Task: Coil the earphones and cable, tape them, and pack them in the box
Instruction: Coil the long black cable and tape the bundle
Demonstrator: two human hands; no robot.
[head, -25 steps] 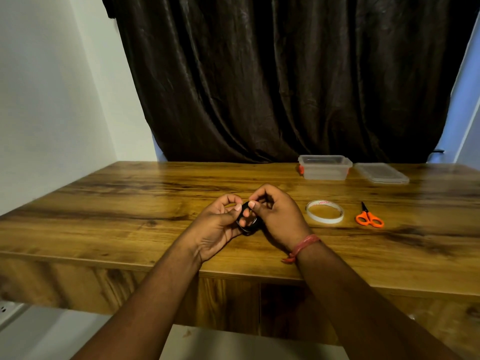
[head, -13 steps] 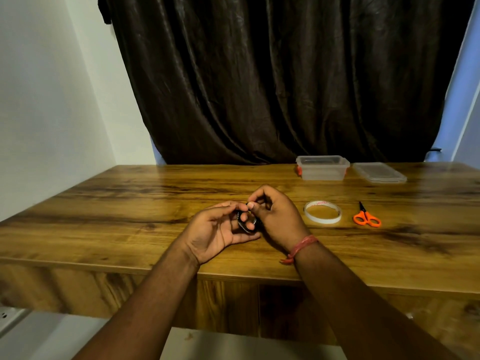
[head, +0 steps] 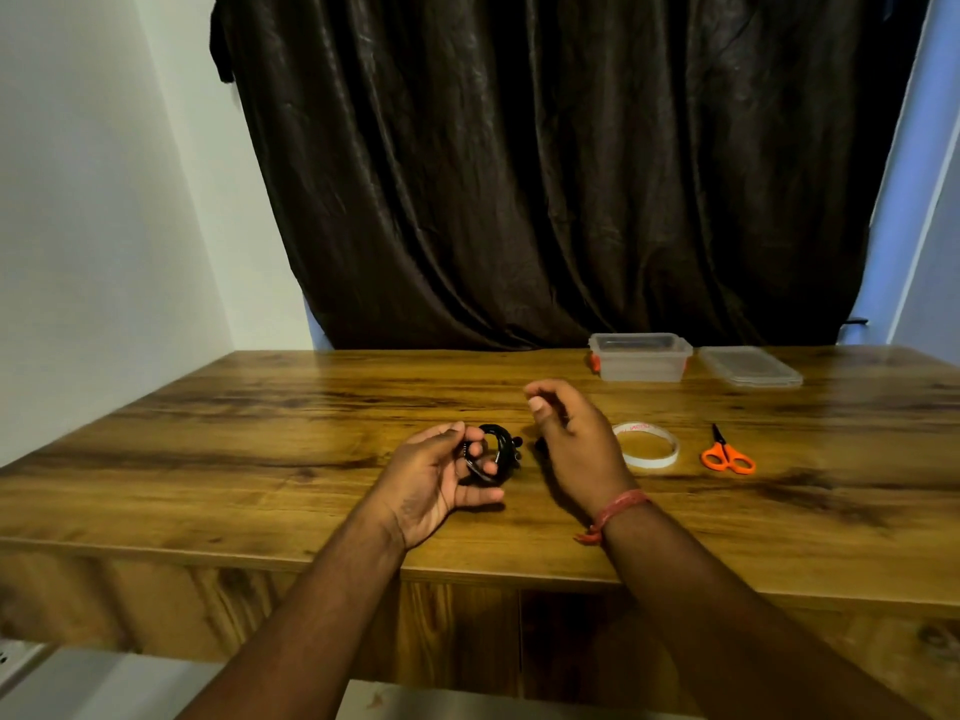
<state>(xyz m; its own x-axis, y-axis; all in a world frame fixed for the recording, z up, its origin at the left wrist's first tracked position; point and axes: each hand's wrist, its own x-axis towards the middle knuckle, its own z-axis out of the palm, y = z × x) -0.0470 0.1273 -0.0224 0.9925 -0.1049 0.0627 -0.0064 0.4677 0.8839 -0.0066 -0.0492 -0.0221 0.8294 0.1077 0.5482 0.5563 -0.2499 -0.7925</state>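
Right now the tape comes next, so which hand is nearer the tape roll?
Right. The right hand hovers just beside the tape roll; the left hand holds the coiled earphones farther away.

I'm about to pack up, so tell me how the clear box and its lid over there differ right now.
The clear box stands tall and open-topped with orange clips at its ends; the lid lies flat and shallow, and I see no orange on it. The box sits nearer the middle of the table, while the lid rests to its right, apart from it. Both are translucent plastic, rectangular, and at the table's far edge by the curtain.
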